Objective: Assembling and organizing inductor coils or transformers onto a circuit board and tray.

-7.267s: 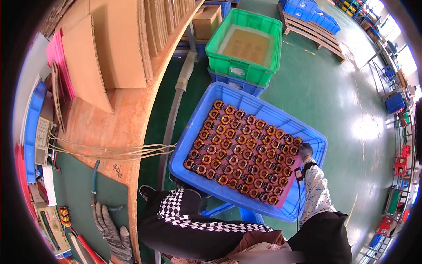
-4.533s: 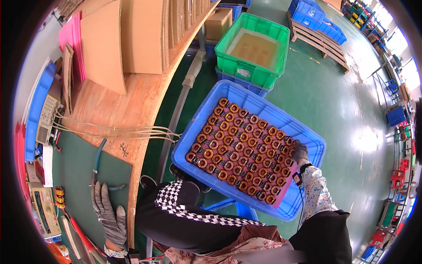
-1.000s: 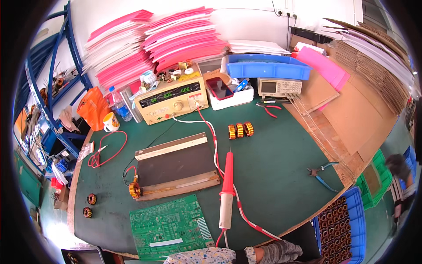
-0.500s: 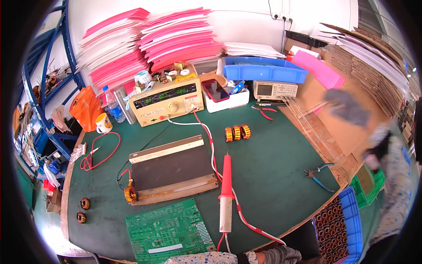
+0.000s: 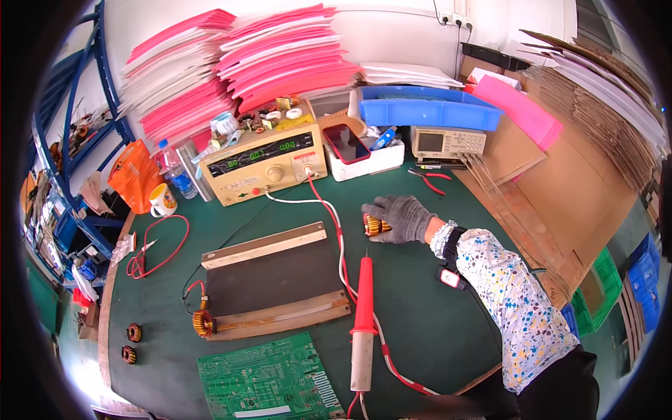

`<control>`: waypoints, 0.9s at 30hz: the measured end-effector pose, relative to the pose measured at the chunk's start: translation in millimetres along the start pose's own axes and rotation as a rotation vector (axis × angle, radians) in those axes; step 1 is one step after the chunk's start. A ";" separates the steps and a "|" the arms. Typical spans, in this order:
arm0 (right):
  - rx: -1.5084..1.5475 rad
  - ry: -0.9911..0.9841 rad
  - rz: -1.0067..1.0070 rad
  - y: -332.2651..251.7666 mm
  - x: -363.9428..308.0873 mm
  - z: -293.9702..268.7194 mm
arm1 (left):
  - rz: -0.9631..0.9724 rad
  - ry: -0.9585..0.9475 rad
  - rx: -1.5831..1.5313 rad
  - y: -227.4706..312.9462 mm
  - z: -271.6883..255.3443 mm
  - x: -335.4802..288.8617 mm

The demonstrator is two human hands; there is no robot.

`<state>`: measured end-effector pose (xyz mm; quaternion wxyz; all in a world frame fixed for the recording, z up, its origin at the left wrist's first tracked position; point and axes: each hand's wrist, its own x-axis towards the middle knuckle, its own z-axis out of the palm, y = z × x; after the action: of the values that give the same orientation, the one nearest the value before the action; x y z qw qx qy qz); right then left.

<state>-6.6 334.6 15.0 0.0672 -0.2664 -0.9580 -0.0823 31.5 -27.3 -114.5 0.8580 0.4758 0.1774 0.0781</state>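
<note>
My right hand (image 5: 402, 217) wears a grey knitted glove and reaches in from the right. Its fingers close around a short row of copper-wound toroidal coils (image 5: 376, 225), with the thumb on the near side. The glove hides part of the row, and the coils appear to rest on the green mat. My left hand is out of view. Just nearer than the coils lies a red and white high-voltage probe (image 5: 362, 315), its thin tip pointing toward them. Another toroidal coil (image 5: 204, 323) sits at the near left corner of a dark wooden-edged board (image 5: 269, 276), beside a red lead.
A beige power tester (image 5: 262, 164) with a lit display stands at the back. A green circuit board (image 5: 262, 378) lies at the near edge. Two loose coils (image 5: 133, 332) are at left. Red-handled pliers (image 5: 430, 183) lie beyond my hand, and cardboard sheets (image 5: 588, 203) fill the right.
My right hand has come from the far right onto the coils and closed around them. The sleeve that lay along the near edge has left the view. The whole view has shifted slightly.
</note>
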 end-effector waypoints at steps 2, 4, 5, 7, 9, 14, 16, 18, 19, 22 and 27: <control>-0.039 0.017 -0.061 -7.6 6.0 -7.4 | 0.016 0.016 0.051 -0.8 1.9 3.5; -0.018 0.020 -0.050 0.2 11.8 -3.5 | 0.019 -0.002 0.111 -3.3 7.7 6.5; 0.007 0.028 -0.060 2.7 13.9 -0.9 | 0.018 -0.011 0.138 -5.6 11.7 6.9; -0.040 -0.005 -0.095 -1.8 13.7 -18.1 | 0.021 -0.036 0.197 -9.0 16.9 6.6; -0.050 -0.049 -0.083 -9.7 16.4 -22.0 | 0.029 -0.033 0.247 -12.3 18.2 7.2; -0.019 0.090 0.005 -8.9 2.0 -11.5 | 0.073 -0.016 0.405 -6.6 15.9 2.4; 0.003 0.066 0.055 -11.4 -5.9 -6.3 | 0.101 0.007 0.464 -2.2 15.1 -2.0; 0.004 0.055 0.065 -14.7 -14.1 1.8 | 0.127 0.051 0.517 2.6 13.8 -10.1; 0.008 0.100 0.080 -16.1 -22.5 2.6 | 0.143 0.067 0.548 6.0 12.6 -13.9; 0.038 0.148 0.215 -14.5 -43.7 -3.9 | 0.193 0.107 0.644 16.9 10.8 -23.1; 0.202 0.124 0.366 4.2 -69.4 -7.1 | 0.285 0.120 0.826 42.0 6.8 -32.8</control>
<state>55.1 302.2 10.4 0.1661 -0.4222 -0.8911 0.0116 5.3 -20.1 -68.2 0.5646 0.7931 0.1761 0.1457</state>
